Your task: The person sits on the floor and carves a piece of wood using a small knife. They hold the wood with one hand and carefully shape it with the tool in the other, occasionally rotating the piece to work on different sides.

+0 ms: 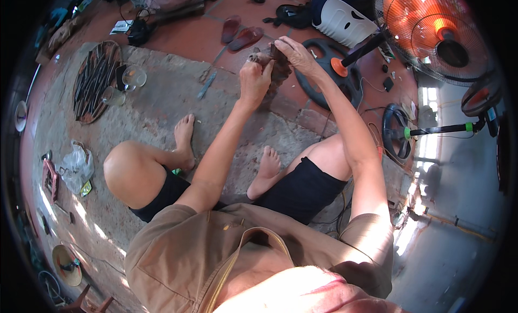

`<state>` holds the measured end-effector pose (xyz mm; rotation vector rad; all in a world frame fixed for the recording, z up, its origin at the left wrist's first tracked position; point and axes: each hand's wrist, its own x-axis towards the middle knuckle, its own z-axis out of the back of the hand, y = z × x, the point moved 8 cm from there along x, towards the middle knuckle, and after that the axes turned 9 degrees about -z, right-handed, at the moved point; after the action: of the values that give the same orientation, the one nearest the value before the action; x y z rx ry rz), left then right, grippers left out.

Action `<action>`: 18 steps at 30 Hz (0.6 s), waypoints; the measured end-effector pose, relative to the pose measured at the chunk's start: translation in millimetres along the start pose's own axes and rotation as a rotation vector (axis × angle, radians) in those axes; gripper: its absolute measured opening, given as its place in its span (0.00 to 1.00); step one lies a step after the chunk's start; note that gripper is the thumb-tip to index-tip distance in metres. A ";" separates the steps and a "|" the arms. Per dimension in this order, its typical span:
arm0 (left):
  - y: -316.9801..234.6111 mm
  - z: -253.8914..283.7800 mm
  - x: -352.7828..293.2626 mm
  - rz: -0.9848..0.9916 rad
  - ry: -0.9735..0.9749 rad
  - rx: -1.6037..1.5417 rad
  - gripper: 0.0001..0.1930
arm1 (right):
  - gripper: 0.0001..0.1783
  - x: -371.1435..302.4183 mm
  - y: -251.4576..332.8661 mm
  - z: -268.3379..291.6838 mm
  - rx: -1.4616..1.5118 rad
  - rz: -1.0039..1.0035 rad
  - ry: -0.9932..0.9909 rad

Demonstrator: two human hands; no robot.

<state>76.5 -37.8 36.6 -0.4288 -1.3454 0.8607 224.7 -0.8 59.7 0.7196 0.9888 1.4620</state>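
Observation:
Both hands are stretched out in front of me, close together, over the far edge of the worn concrete slab [156, 111]. My left hand [252, 85] is closed around a small brown piece [260, 58] that looks like wood; its exact kind is unclear. The fingers of my right hand [297, 55] bend over the dark end of a block-like thing beside that piece. Below the hands, a dark, rough brown block [279, 74] stands at the slab's edge, partly hidden. Whether the right fingers grip or only press cannot be made out.
A round tray [75, 105] of dark sticks lies far left, beside a clear glass [134, 76]. A blue-grey strip [206, 85] rests on the slab. Dark red sandals [246, 38] lie beyond. On the right stand an orange fan [431, 35] and a second fan [480, 102], with loose cables.

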 end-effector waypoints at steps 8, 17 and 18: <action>1.6 0.6 -4.0 0.083 0.183 0.084 0.08 | 0.29 -0.1 -2.2 0.0 -0.024 0.021 -0.006; 18.5 -3.9 -18.4 0.043 0.120 0.170 0.08 | 0.28 2.6 -4.4 2.5 -0.006 0.056 0.010; 14.6 -4.2 -19.3 0.039 0.156 0.183 0.09 | 0.28 5.2 -6.1 2.9 0.016 0.079 0.017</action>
<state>76.4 -42.2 12.4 -0.3725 -1.1083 0.9540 229.4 4.7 55.1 0.7665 0.9951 1.5328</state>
